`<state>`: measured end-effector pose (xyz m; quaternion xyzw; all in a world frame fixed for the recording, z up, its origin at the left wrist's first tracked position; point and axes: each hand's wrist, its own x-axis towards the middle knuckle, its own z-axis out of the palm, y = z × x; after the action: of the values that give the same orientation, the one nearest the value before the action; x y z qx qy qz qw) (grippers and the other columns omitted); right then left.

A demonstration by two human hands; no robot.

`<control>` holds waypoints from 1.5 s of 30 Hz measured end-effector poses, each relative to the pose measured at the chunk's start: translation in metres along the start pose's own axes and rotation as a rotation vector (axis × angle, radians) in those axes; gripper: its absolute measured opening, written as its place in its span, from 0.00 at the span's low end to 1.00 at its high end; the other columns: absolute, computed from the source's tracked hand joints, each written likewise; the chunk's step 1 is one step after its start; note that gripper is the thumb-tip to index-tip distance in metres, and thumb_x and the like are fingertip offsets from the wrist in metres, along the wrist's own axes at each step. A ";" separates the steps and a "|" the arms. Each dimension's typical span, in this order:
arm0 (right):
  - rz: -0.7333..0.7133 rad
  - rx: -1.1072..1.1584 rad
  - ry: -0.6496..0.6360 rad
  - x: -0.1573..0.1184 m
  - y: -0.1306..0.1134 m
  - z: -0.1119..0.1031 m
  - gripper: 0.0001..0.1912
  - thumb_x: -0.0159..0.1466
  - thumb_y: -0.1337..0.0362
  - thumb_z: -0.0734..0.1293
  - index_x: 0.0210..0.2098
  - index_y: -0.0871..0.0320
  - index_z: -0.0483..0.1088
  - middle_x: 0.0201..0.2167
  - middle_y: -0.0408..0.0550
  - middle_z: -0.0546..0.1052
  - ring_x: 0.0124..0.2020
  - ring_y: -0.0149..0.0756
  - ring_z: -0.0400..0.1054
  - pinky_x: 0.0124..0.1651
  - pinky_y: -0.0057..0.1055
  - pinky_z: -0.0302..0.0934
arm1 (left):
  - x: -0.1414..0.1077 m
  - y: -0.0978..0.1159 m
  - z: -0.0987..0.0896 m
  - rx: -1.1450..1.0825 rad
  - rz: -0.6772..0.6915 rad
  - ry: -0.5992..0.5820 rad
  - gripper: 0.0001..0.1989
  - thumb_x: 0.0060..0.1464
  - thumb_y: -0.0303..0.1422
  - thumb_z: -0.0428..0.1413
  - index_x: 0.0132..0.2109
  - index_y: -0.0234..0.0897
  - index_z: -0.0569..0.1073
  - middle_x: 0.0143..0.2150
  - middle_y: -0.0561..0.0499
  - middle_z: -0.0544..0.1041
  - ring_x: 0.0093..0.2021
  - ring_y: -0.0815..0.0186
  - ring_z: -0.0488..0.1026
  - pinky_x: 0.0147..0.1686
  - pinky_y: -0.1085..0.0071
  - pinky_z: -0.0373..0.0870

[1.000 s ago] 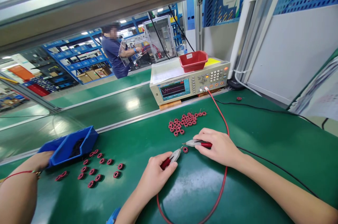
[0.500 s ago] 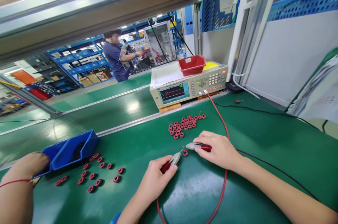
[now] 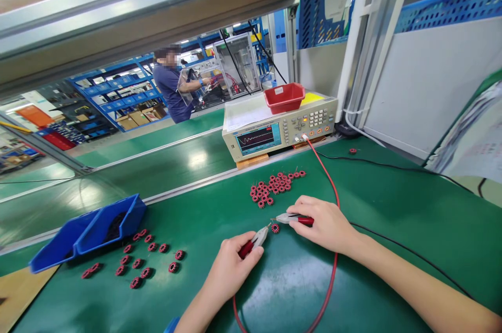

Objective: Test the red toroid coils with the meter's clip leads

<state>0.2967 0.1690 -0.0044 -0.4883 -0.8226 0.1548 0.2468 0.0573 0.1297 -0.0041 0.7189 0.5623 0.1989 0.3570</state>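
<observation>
My left hand (image 3: 235, 262) is closed round a test clip (image 3: 260, 238) with red grips and metal jaws. My right hand (image 3: 323, 223) pinches a second test clip (image 3: 284, 218) of the same kind. Between the two clip tips lies a small red and black toroidal coil (image 3: 275, 228) on the green bench. Both tips are at its thin wire leads; whether each jaw bites a lead is too small to tell. Behind the hands sits a cluster of similar coils (image 3: 274, 185). A bench tester (image 3: 282, 129) stands beyond, with a waveform and red "NG" on its screen.
Blue bins (image 3: 133, 215) stand at the left, one with dark parts inside. Several loose coils (image 3: 137, 263) lie before them. A red cable (image 3: 334, 270) loops from the tester past my hands. On the tester rests a red tray (image 3: 285, 98). A person (image 3: 172, 84) works in the background.
The other person's arm at the left has withdrawn from the blue bins. The tester's screen has switched from green "OK" to red "NG". My hands have stayed in place.
</observation>
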 end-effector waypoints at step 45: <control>0.045 0.247 -0.166 0.004 0.008 -0.005 0.13 0.63 0.58 0.61 0.39 0.51 0.76 0.33 0.42 0.79 0.33 0.37 0.70 0.35 0.28 0.57 | -0.001 0.005 0.000 0.040 0.042 -0.010 0.11 0.57 0.35 0.48 0.34 0.34 0.72 0.23 0.57 0.60 0.25 0.71 0.53 0.25 0.75 0.51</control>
<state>0.3033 0.1765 -0.0026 -0.4581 -0.8036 0.3004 0.2326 0.0607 0.1277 -0.0005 0.7383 0.5494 0.1915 0.3411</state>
